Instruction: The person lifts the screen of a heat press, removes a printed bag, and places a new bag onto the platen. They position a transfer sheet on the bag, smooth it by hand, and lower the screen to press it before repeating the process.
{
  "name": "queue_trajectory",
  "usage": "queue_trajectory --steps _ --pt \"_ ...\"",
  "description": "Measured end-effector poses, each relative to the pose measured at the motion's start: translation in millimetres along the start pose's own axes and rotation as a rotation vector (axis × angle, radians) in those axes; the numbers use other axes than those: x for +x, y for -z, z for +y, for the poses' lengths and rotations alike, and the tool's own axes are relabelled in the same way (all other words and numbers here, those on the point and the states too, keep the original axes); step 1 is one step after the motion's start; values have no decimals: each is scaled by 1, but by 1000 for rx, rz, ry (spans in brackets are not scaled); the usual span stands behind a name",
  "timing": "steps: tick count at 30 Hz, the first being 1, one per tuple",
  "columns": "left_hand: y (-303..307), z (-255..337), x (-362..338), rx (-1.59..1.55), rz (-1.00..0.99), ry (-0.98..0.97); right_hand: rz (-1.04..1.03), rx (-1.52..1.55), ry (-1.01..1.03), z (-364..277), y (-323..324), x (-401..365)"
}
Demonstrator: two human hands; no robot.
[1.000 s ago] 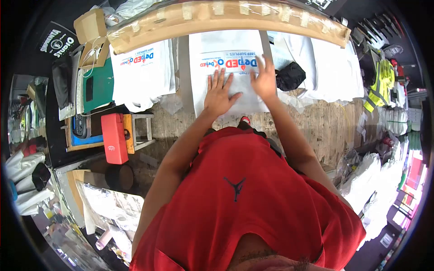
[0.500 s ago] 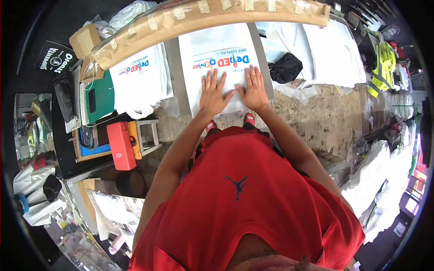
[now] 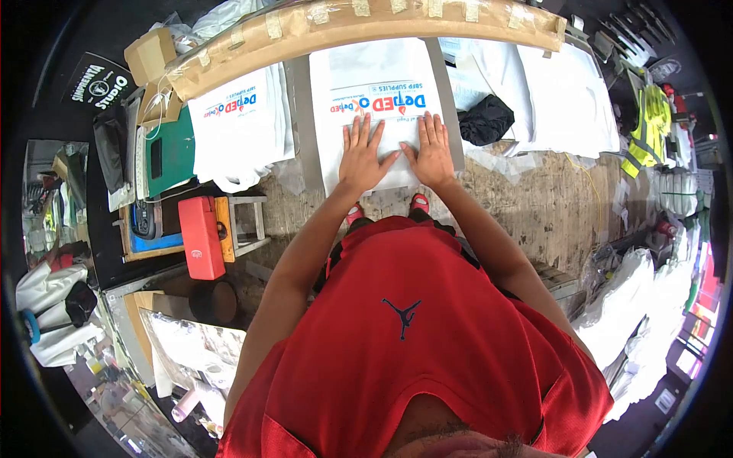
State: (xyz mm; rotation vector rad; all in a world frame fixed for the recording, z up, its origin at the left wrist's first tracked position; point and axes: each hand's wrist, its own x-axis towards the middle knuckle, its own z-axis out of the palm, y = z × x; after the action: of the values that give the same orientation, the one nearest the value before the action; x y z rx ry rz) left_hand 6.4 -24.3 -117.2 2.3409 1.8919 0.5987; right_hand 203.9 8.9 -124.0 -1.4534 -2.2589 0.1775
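Atop the grey board (image 3: 299,114) on the bench (image 3: 534,206), the white printed bag (image 3: 382,69) lies under both palms: left hand (image 3: 360,156) and right hand (image 3: 432,149) are spread wide and flat, gripping nothing. Uneven pressure could likely slide the bag askew or crease it.

Bare boards (image 3: 550,202) rightward — black bundle (image 3: 489,122) just beside printed bag (image 3: 382,69), taped cardboard roll (image 3: 366,23) across beyond.

The worn wooden table (image 3: 550,198) bears a grey board (image 3: 299,114), stacked printed bags (image 3: 237,130), black cloth (image 3: 489,118).
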Motion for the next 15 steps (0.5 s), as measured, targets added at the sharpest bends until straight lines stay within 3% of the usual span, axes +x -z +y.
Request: queue_trajectory --steps 7,10,11,12,13,15 --pt "-1 0 0 -26 29 -18 77 27 -50 -7 15 -1" --pt "0 -2 1 -38 38 -7 -861 176 290 -30 175 30" --pt "0 -2 0 -34 54 -17 -937 408 503 -37 236 46" --pt "0 -1 -1 -30 69 -29 -921 669 550 -52 298 60" --pt "1 1 -3 -33 70 -35 -623 809 656 -58 356 72" --pt "5 2 2 -60 53 -22 340 494 624 -76 433 119"
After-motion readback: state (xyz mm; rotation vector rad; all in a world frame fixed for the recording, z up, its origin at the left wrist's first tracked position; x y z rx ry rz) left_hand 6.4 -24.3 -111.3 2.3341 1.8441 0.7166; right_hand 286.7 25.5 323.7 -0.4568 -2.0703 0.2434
